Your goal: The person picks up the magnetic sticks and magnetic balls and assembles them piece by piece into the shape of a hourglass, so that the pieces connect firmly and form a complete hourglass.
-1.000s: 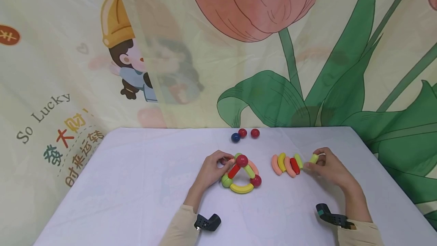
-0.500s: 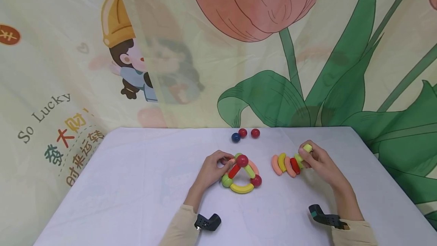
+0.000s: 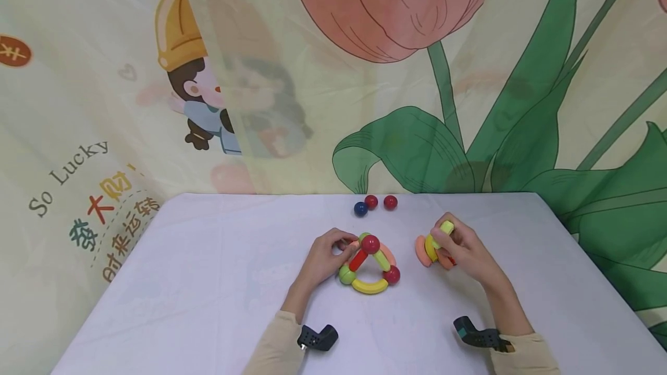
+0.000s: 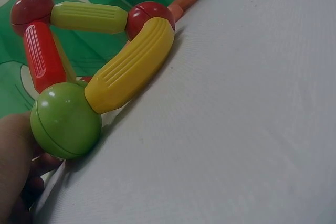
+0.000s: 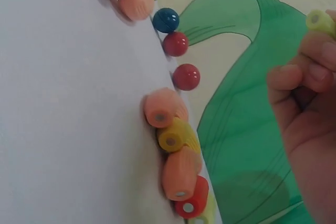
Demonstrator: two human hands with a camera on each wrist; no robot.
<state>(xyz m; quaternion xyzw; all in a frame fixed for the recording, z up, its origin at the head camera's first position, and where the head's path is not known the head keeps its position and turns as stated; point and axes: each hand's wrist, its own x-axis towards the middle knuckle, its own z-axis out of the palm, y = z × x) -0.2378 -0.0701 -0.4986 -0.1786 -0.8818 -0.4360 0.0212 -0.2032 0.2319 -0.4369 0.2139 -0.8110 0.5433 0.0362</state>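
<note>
A pyramid-like frame of magnetic sticks and balls (image 3: pixel 369 287) stands on the table, a red ball (image 3: pixel 370 244) at its top. My left hand (image 3: pixel 324 256) holds its left side, thumb and fingers by a pink stick. In the left wrist view a green ball (image 4: pixel 66 120) joins a yellow stick (image 4: pixel 131 66) and a red stick (image 4: pixel 44 56); the left fingers are partly hidden behind that ball. My right hand (image 3: pixel 469 252) pinches a light green stick (image 3: pixel 446 229), raised over the row of loose sticks. In the right wrist view the stick's end (image 5: pixel 316 19) shows above the fingers.
Loose sticks lie side by side under the right hand: pink (image 5: pixel 164 109), yellow (image 5: pixel 176 137), red (image 5: pixel 192 199) and green (image 5: pixel 205 214). A blue ball (image 3: pixel 361 209) and two red balls (image 3: pixel 390 202) rest near the table's back edge. A printed cloth (image 3: pixel 292 103) hangs behind.
My right hand has lifted the light green stick from the row's right end and carried it left above the loose sticks. The left hand and the frame stay in place.
</note>
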